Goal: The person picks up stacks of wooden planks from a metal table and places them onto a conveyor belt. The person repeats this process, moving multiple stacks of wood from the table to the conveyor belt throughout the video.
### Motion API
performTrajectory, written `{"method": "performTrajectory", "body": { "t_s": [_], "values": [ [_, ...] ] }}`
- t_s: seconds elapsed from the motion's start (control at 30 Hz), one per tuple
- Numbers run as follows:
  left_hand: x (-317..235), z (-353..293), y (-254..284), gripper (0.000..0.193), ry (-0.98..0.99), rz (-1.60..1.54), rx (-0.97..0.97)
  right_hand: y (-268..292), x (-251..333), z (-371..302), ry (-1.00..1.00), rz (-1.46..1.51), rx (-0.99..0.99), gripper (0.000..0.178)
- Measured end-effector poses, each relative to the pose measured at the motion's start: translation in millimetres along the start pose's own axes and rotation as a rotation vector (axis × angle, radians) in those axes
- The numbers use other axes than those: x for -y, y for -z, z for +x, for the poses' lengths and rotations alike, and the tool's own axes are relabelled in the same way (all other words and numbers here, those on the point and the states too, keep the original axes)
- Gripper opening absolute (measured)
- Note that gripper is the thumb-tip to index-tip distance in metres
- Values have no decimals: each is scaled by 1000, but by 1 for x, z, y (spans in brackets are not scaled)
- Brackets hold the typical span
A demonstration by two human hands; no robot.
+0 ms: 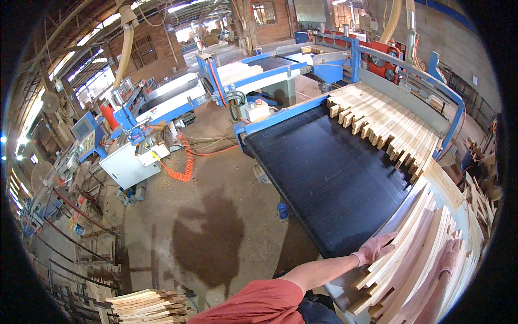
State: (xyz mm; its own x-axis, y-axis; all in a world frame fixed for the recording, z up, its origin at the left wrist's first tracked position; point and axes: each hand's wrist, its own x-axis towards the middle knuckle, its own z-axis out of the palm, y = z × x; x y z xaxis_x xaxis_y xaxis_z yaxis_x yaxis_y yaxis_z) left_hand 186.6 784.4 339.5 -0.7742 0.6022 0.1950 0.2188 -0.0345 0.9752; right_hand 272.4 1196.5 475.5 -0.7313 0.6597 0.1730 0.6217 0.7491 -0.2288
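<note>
My left hand (pixel 376 248), in a pinkish work glove, presses against the left side of a bundle of pale wooden strips (pixel 413 256). At the bundle's right side is my right hand (pixel 450 256), gloved alike, its fingers bent over the strips. Between them the two hands clasp the bundle, whose strip ends are uneven. The strips lie on a light-coloured surface beside the black conveyor belt (pixel 329 178). Across the belt's far right part, a row of similar wooden strips (pixel 386 116) lies side by side with staggered ends.
A blue frame (pixel 410 70) spans the belt's far end. To the left stand a white machine cabinet (pixel 129 164) and a control panel (pixel 86 135), with an orange coiled hose (pixel 186 167) near the floor. More wood strips (pixel 148 305) are stacked at the lower left.
</note>
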Motion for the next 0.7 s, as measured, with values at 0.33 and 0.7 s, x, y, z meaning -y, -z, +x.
{"method": "performTrajectory", "body": {
  "t_s": [0.33,0.7],
  "values": [
    [9,2,-3,62,-31,26,-12,-2,1,-1,-10,-50,-19,70],
    [10,1,-4,69,-32,12,-7,-11,-14,4,43,-26,-78,67]
  ]
}}
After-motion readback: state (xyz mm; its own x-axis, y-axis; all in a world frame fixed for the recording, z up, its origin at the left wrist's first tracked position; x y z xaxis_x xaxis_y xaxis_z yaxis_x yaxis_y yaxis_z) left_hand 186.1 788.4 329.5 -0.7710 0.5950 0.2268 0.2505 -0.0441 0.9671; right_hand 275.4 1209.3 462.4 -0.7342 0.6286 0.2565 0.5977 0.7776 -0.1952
